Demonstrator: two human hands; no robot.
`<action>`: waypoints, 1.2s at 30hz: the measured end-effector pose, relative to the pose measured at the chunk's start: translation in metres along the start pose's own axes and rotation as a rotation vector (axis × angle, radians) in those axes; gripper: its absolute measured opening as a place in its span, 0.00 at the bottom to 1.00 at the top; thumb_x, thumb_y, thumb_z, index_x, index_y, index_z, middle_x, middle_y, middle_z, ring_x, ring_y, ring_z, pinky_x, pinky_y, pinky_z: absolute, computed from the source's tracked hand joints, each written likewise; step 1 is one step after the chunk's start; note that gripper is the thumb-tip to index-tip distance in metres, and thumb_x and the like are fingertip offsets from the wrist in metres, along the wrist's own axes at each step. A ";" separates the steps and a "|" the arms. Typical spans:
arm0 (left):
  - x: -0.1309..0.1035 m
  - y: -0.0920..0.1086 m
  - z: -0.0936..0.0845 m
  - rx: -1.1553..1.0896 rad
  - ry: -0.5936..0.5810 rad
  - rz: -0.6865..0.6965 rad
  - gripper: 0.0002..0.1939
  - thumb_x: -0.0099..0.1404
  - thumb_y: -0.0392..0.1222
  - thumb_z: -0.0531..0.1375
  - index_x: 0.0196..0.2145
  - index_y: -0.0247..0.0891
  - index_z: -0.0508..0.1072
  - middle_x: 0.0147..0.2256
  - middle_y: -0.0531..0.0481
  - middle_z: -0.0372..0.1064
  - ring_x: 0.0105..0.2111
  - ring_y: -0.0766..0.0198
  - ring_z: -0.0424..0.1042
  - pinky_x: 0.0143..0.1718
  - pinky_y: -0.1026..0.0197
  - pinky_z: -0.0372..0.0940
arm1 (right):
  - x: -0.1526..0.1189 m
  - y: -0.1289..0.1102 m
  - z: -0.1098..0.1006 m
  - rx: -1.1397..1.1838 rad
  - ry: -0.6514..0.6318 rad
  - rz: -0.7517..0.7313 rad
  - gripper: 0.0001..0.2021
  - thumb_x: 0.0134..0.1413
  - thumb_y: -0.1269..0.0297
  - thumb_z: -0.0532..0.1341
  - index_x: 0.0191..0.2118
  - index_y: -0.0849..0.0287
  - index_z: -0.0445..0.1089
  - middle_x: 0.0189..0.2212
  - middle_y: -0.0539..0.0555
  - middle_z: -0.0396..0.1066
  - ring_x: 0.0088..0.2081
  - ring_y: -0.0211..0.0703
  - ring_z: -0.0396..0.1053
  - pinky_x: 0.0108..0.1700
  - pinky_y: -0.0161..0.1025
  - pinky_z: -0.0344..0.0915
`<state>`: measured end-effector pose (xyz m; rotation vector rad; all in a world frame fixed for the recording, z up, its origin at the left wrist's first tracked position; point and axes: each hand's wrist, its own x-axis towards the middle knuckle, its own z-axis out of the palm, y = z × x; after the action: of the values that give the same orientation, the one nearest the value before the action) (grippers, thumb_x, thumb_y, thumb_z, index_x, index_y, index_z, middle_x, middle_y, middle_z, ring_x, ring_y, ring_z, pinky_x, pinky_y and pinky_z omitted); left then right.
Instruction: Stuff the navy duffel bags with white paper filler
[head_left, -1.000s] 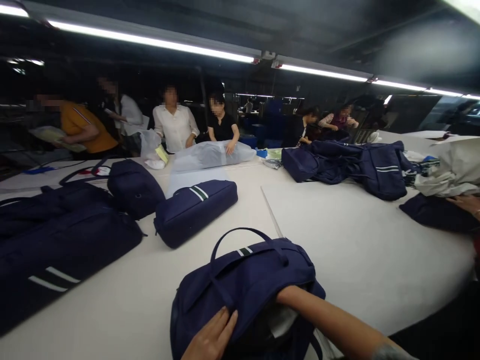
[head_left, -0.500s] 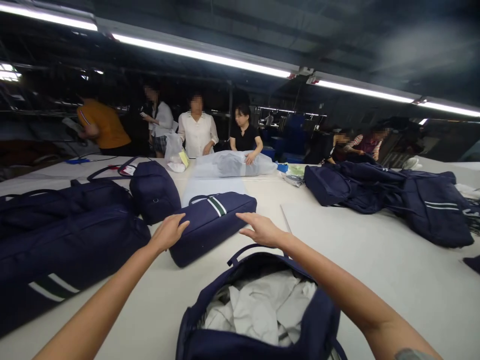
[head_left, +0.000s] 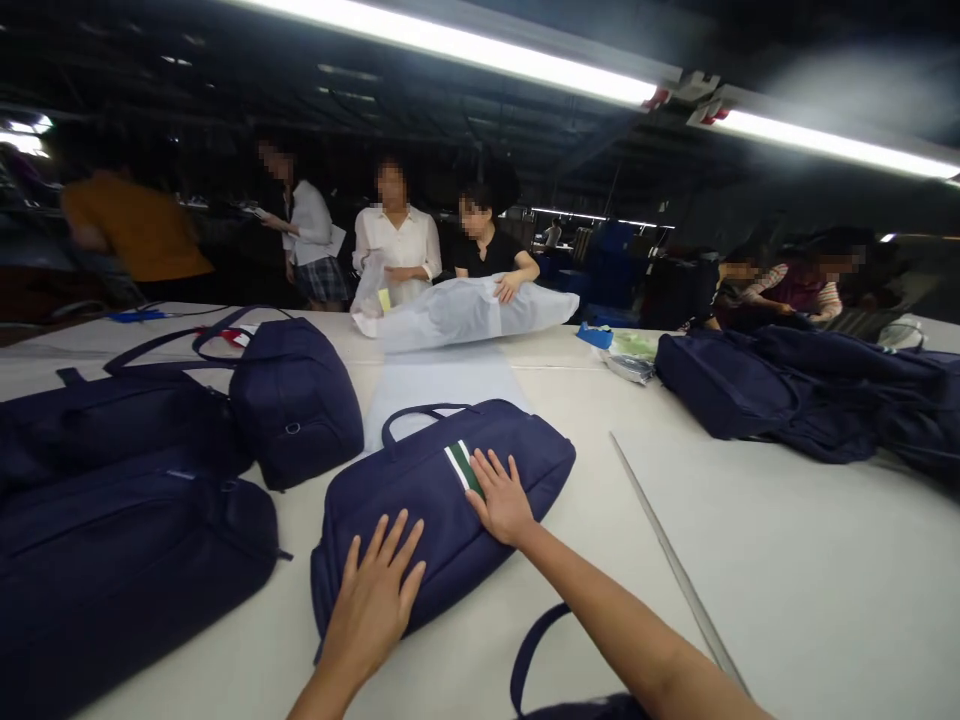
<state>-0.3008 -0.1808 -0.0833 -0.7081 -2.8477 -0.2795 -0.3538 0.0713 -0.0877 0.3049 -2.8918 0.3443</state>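
In the middle of the table lies a navy duffel bag (head_left: 420, 470) with a green and white stripe patch and a carry handle at its far edge. My left hand (head_left: 375, 590) rests on the bag's near left part, fingers spread. Flat on its right part, partly over the stripes, is my right hand (head_left: 501, 497), also with fingers apart. Close to my body, a second navy bag (head_left: 592, 708) shows only its handle and a bit of its top, partly behind my right forearm.
More navy bags (head_left: 292, 410) crowd the left side, and a pile of navy bags (head_left: 795, 390) lies at the far right. A flat white sheet (head_left: 787, 540) covers the right of the table (head_left: 570, 570). Across it, co-workers handle a translucent plastic bag (head_left: 480, 308).
Both hands have come down onto the striped duffel bag, which now appears nearer. My view has shifted, so the open bag with pale stuffing is mostly out of sight.
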 end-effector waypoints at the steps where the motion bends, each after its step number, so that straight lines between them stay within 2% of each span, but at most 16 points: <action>1: 0.001 0.001 0.000 0.013 0.002 -0.006 0.26 0.73 0.49 0.45 0.66 0.47 0.57 0.68 0.48 0.49 0.68 0.48 0.47 0.65 0.35 0.45 | 0.000 0.002 0.005 0.002 0.001 -0.004 0.31 0.70 0.48 0.42 0.71 0.58 0.45 0.70 0.56 0.42 0.71 0.50 0.37 0.70 0.61 0.34; 3: 0.010 0.000 -0.001 0.037 -0.003 -0.033 0.26 0.73 0.48 0.44 0.66 0.45 0.58 0.68 0.47 0.49 0.68 0.48 0.47 0.65 0.36 0.46 | 0.007 0.004 0.004 0.012 -0.026 -0.001 0.31 0.70 0.48 0.41 0.71 0.59 0.44 0.70 0.56 0.42 0.71 0.51 0.37 0.70 0.61 0.33; 6: 0.023 -0.004 -0.006 0.042 -0.059 -0.042 0.27 0.73 0.47 0.43 0.66 0.43 0.57 0.68 0.46 0.48 0.68 0.47 0.47 0.65 0.36 0.46 | 0.020 -0.002 -0.019 0.030 -0.127 0.032 0.30 0.70 0.50 0.42 0.71 0.61 0.44 0.71 0.56 0.39 0.71 0.53 0.36 0.70 0.62 0.33; 8: 0.022 0.000 -0.016 0.015 -0.102 -0.077 0.27 0.73 0.45 0.43 0.66 0.39 0.58 0.68 0.43 0.48 0.67 0.44 0.47 0.64 0.33 0.47 | 0.016 -0.008 -0.047 0.048 -0.269 0.041 0.30 0.70 0.54 0.47 0.71 0.63 0.45 0.71 0.58 0.38 0.71 0.56 0.37 0.69 0.62 0.37; 10: 0.012 0.016 -0.035 -0.045 -0.130 -0.149 0.28 0.71 0.44 0.44 0.64 0.33 0.62 0.67 0.37 0.50 0.66 0.39 0.49 0.62 0.30 0.49 | -0.004 -0.008 -0.087 0.106 -0.478 0.014 0.30 0.65 0.60 0.56 0.68 0.65 0.52 0.70 0.60 0.42 0.70 0.58 0.42 0.68 0.57 0.45; 12: -0.006 0.042 -0.064 -0.178 -0.122 -0.170 0.26 0.68 0.47 0.48 0.56 0.31 0.71 0.63 0.34 0.59 0.64 0.38 0.55 0.61 0.32 0.53 | -0.041 -0.001 -0.141 0.238 -0.628 -0.037 0.21 0.60 0.67 0.61 0.57 0.69 0.68 0.63 0.63 0.61 0.63 0.55 0.59 0.64 0.46 0.55; 14: -0.031 0.073 -0.100 -0.417 -0.141 -0.213 0.22 0.65 0.53 0.50 0.45 0.41 0.77 0.50 0.45 0.74 0.52 0.47 0.71 0.56 0.44 0.64 | -0.093 0.004 -0.205 0.448 -0.548 0.017 0.13 0.62 0.66 0.59 0.46 0.68 0.75 0.47 0.59 0.75 0.51 0.47 0.71 0.56 0.40 0.63; 16: -0.061 0.103 -0.134 -0.591 -0.223 -0.230 0.23 0.62 0.65 0.53 0.35 0.47 0.78 0.36 0.52 0.78 0.39 0.53 0.76 0.47 0.53 0.70 | -0.155 -0.003 -0.263 0.700 -0.633 0.057 0.15 0.62 0.59 0.59 0.39 0.68 0.75 0.36 0.55 0.77 0.40 0.42 0.75 0.46 0.35 0.68; 18: -0.093 0.133 -0.151 -0.738 -0.418 -0.013 0.24 0.59 0.67 0.55 0.29 0.46 0.77 0.31 0.52 0.77 0.33 0.56 0.76 0.38 0.60 0.71 | -0.217 -0.020 -0.296 0.784 -0.856 0.049 0.16 0.61 0.56 0.59 0.38 0.67 0.75 0.34 0.55 0.77 0.37 0.41 0.75 0.43 0.35 0.68; 20: -0.118 0.161 -0.145 -0.687 -0.554 0.199 0.22 0.58 0.62 0.57 0.37 0.44 0.79 0.40 0.48 0.78 0.41 0.53 0.76 0.45 0.59 0.70 | -0.271 -0.034 -0.293 0.572 -0.932 0.042 0.16 0.57 0.57 0.63 0.44 0.65 0.75 0.41 0.59 0.77 0.44 0.48 0.74 0.49 0.40 0.68; 22: -0.131 0.185 -0.122 -0.458 -0.621 0.281 0.31 0.53 0.54 0.63 0.53 0.39 0.73 0.54 0.40 0.70 0.55 0.45 0.68 0.57 0.51 0.63 | -0.307 -0.040 -0.260 0.239 -0.833 0.108 0.29 0.46 0.59 0.70 0.54 0.66 0.70 0.56 0.68 0.68 0.58 0.63 0.65 0.58 0.51 0.62; 25: -0.127 0.204 -0.083 -0.097 -0.740 0.247 0.52 0.44 0.42 0.66 0.66 0.31 0.56 0.63 0.27 0.56 0.62 0.36 0.57 0.60 0.40 0.58 | -0.329 -0.033 -0.200 0.015 -0.707 0.161 0.49 0.35 0.61 0.75 0.65 0.64 0.57 0.67 0.73 0.48 0.67 0.72 0.48 0.64 0.58 0.53; 27: -0.118 0.209 -0.068 0.005 -0.773 0.258 0.52 0.47 0.39 0.64 0.68 0.29 0.50 0.62 0.25 0.56 0.61 0.38 0.60 0.59 0.43 0.59 | -0.330 -0.025 -0.179 -0.004 -0.674 0.111 0.50 0.37 0.61 0.74 0.67 0.64 0.52 0.65 0.74 0.53 0.63 0.69 0.57 0.61 0.54 0.59; 30: -0.107 0.208 -0.064 -0.013 -0.777 0.317 0.43 0.53 0.34 0.59 0.66 0.24 0.53 0.56 0.26 0.64 0.56 0.44 0.68 0.55 0.52 0.64 | -0.330 -0.021 -0.185 0.020 -0.602 0.081 0.36 0.44 0.60 0.69 0.59 0.67 0.62 0.52 0.69 0.69 0.48 0.60 0.72 0.47 0.46 0.70; 33: -0.115 0.200 -0.069 -0.174 -0.801 0.284 0.32 0.54 0.32 0.55 0.59 0.28 0.65 0.48 0.33 0.73 0.51 0.48 0.72 0.52 0.55 0.66 | -0.335 -0.030 -0.211 0.056 -0.579 0.096 0.16 0.50 0.65 0.64 0.44 0.66 0.71 0.41 0.64 0.75 0.41 0.54 0.74 0.37 0.39 0.69; 36: -0.138 0.189 -0.084 -0.299 -0.695 0.206 0.28 0.52 0.36 0.55 0.52 0.35 0.72 0.42 0.40 0.77 0.49 0.47 0.74 0.53 0.51 0.67 | -0.345 -0.036 -0.233 0.253 -0.665 0.050 0.09 0.47 0.67 0.65 0.36 0.65 0.73 0.34 0.59 0.76 0.34 0.48 0.73 0.31 0.35 0.65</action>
<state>-0.0788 -0.0968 -0.0090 -1.3835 -3.3603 -0.5202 0.0277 0.1569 0.0611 0.4620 -3.5095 0.7451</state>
